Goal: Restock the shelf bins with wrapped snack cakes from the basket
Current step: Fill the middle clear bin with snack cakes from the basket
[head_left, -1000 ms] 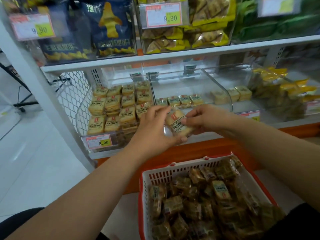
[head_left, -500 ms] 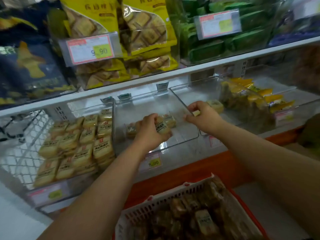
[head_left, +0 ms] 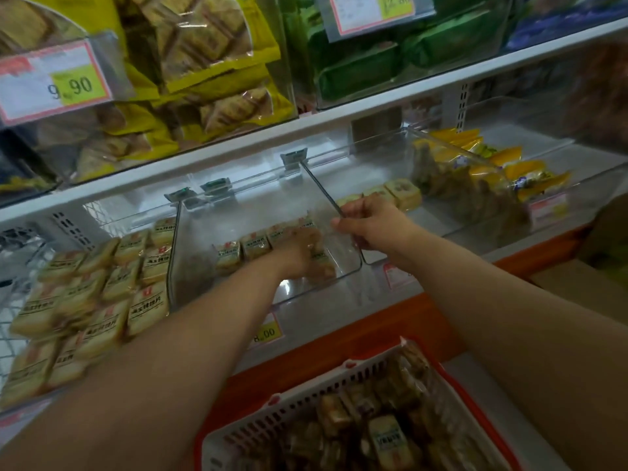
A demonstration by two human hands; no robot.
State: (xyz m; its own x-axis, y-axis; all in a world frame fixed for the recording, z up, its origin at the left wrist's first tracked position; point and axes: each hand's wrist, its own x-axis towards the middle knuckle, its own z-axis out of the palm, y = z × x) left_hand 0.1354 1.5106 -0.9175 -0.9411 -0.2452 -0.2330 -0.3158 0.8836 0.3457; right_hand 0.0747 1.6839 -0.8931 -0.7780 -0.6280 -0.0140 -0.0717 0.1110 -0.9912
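We are reaching our left hand point(head_left: 299, 249) down into the clear plastic middle bin point(head_left: 204, 266) on the lower shelf, and its fingers are curling over a wrapped snack cake point(head_left: 323, 263) that is lying near the bin's front right corner, partly hidden beneath the hand and blurred behind the plastic, so we cannot tell for certain whether the fingers are gripping it or only resting on it. Just behind and to the left of that hand, a short row of wrapped snack cakes point(head_left: 244, 248) is sitting across the bin floor, side by side with their printed labels facing us. We are holding our right hand point(head_left: 370, 220) at the top edge of the clear divider wall point(head_left: 319, 188) between the middle bin and the one to its right, with the fingers point(head_left: 341, 226) curled and pinching that thin edge. Beyond the right hand, a few pale square cakes point(head_left: 404, 192) are lying at the back of the right bin, and further right yellow-wrapped snacks point(head_left: 492, 164) are heaped in a pile. To the left of the middle bin, the left bin point(head_left: 102, 215) is holding many of the same labelled cakes in stacked rows. Below us, the red-rimmed white basket point(head_left: 306, 402) is sitting in front of the shelf, well apart from both hands, and is piled with more wrapped cakes. On the upper shelf, yellow bags of biscuits point(head_left: 204, 56) are standing behind a price tag point(head_left: 54, 83) reading 9.90.
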